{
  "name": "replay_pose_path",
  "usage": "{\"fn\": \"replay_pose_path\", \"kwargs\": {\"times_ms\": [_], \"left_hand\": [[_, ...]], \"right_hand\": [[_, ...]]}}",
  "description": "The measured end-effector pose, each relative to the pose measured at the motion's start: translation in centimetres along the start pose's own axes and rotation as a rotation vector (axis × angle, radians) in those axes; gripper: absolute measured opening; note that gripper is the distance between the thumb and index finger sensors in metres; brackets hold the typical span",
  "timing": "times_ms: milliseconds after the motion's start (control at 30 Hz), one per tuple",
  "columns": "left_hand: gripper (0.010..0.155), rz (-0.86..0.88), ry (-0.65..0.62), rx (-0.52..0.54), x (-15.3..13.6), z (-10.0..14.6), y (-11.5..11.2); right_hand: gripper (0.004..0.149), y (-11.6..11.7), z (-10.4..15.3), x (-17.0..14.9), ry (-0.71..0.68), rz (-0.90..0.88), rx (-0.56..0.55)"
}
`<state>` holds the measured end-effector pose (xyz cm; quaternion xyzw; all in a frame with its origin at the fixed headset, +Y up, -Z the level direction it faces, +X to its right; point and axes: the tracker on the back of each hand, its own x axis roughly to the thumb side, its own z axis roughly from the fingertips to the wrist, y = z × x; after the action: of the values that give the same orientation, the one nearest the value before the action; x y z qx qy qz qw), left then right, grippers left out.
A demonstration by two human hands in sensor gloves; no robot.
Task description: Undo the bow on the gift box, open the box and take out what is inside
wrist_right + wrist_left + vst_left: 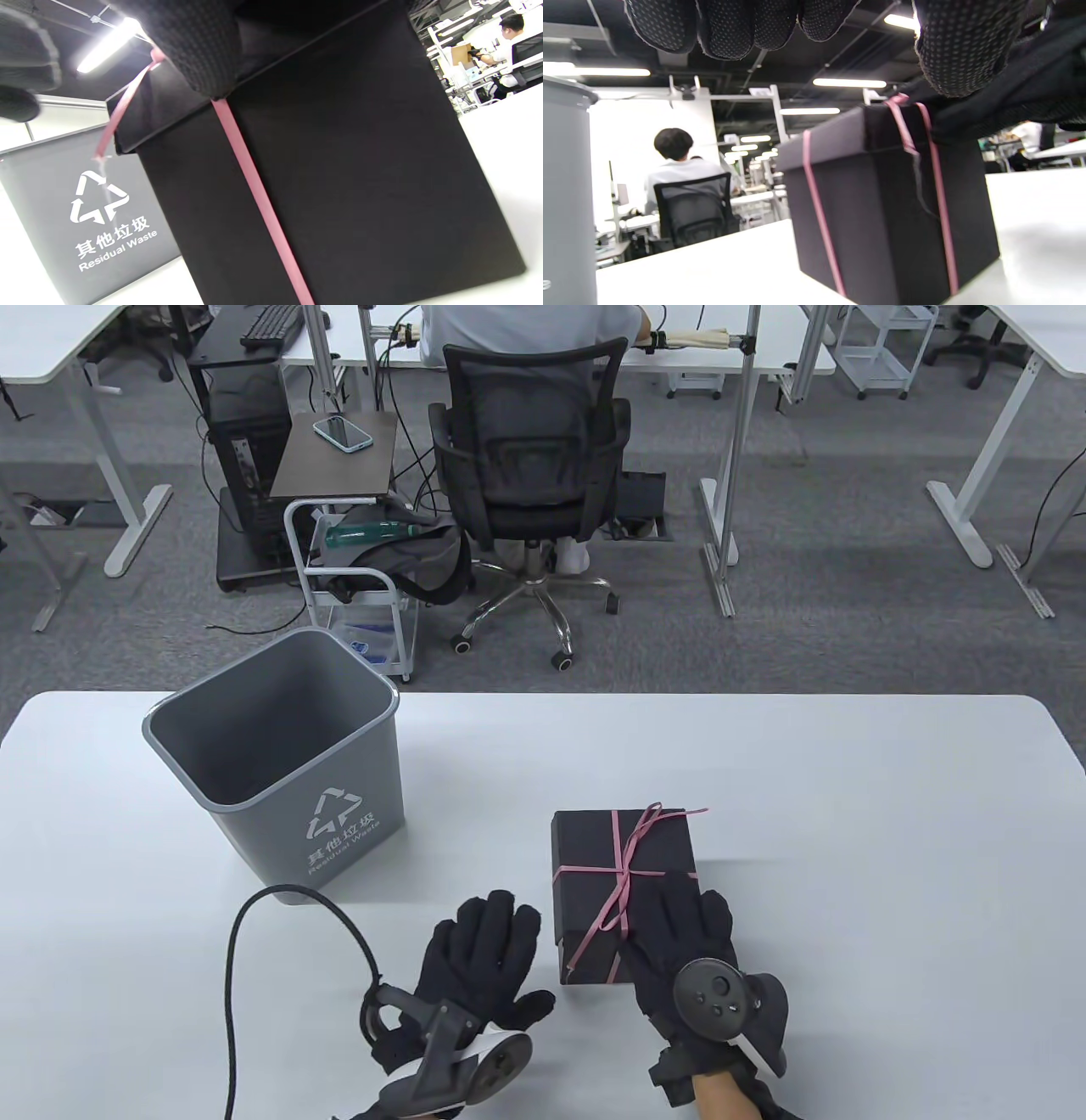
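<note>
A black gift box (594, 857) stands on the white table (848, 831), tied with a thin pink ribbon (632, 853) whose bow sits on the lid near the far edge. My right hand (687, 925) rests on the near right part of the lid, fingers flat over the ribbon. Just left of the box, my left hand (488, 937) lies on the table with straight fingers, holding nothing. The left wrist view shows the box (882, 212) and ribbon (818, 212) close up. In the right wrist view, my fingers (191, 42) overlap the lid edge of the box (360, 169).
A grey waste bin (271, 763) stands open at the table's left, close behind my left hand. A black cable (254, 916) loops from the left glove. Beyond the table, a person sits in an office chair (526, 475).
</note>
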<state>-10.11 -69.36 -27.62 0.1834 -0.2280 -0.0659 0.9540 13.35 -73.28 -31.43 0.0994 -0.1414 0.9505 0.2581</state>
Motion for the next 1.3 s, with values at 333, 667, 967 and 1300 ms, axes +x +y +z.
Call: {"fn": "replay_pose_path", "kwargs": {"times_ms": [333, 667, 967, 1300], "left_hand": [[0.072, -0.058, 0.041, -0.023, 2.4, -2.4, -0.2], [0.049, -0.126, -0.021, -0.017, 2.4, -3.1, 0.4], [0.037, -0.074, -0.022, 0.045, 1.6, -2.7, 0.5], [0.037, 0.015, 0.060, 0.057, -1.4, -2.2, 1.3]], "right_hand": [[0.070, 1.1, 0.7, 2.0, -0.068, 0.018, 0.015], [0.070, 1.6, 1.0, 2.4, -0.085, 0.046, 0.010], [0.069, 1.4, 1.1, 2.2, -0.090, 0.025, 0.013], [0.069, 1.3, 1.0, 2.4, -0.097, 0.013, 0.012]]}}
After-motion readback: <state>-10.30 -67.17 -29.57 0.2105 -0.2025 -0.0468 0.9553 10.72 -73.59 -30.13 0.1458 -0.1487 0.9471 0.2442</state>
